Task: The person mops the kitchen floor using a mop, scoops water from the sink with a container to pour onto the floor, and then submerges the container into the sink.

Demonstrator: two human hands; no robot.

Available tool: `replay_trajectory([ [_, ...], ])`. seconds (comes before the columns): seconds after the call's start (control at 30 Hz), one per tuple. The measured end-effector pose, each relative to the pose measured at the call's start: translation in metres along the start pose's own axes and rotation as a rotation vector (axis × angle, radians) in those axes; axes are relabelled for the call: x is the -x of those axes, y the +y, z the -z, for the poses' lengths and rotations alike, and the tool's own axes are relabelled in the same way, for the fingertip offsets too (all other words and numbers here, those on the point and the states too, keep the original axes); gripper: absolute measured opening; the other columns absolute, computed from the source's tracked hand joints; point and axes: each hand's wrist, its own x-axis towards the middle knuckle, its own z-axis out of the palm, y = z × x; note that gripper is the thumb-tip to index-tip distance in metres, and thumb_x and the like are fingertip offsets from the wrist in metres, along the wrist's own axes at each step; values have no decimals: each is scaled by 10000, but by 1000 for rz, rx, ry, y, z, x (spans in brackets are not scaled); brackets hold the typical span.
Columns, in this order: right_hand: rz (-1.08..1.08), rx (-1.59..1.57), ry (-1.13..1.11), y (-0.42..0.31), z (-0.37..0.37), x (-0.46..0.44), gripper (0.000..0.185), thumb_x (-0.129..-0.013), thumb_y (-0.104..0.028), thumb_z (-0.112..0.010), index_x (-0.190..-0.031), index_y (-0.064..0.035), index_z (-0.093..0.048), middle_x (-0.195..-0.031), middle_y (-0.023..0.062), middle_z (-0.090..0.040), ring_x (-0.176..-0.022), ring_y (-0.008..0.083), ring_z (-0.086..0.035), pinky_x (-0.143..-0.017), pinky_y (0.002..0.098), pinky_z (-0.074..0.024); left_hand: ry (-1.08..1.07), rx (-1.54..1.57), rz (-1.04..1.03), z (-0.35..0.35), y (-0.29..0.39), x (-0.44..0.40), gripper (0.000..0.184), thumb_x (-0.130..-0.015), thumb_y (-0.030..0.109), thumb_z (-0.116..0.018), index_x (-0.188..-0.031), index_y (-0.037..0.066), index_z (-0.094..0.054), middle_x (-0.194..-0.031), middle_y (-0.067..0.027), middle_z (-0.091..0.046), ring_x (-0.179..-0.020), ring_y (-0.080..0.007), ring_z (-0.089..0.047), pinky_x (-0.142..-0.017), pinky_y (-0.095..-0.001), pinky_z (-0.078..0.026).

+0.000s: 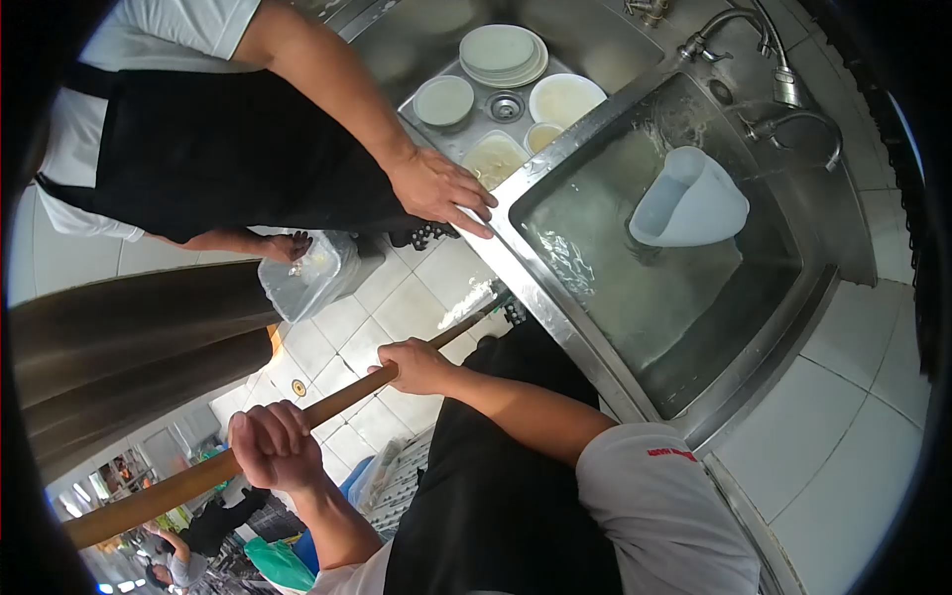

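A long wooden pole (342,399) slants from the lower left towards the floor under the sink; what is fixed to its far end is hard to make out. My left hand (273,448) is closed around its upper part. Farther down, my right hand (420,367) grips the same pole. Its lower end reaches beside the sink's front edge, near a bright wet patch of tiled floor (409,305).
A water-filled sink basin (605,327) holds a white plastic container (694,203). Plates (496,48) and bowls sit in the adjoining basin. A co-worker's hand (441,188) rests on the sink rim; their other hand (286,246) is at a bag-lined bin (302,283).
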Motion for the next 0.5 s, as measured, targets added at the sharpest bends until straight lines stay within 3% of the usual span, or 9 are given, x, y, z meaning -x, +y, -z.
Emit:
replay_trajectory([
  [0.33,-42,47,130,4,-31,11,372,-941,-327,-659,-756,-39,-515,-701,175,-616,-714,425,-616,-631,490,-468,44,14,20,23,-3,16,439,-997,184,-432,-578,140,-308,-457,0,-283,-373,-117,-271,-409,-292,-286],
  [0.5,-100,19,26,-5,-34,17,357,-933,-316,-663,-756,-40,-522,-727,171,-624,-744,413,-619,-657,487,-473,35,-20,0,36,2,28,450,-1007,205,-419,-577,145,-303,-456,4,-277,-376,-112,-271,-415,-290,-292],
])
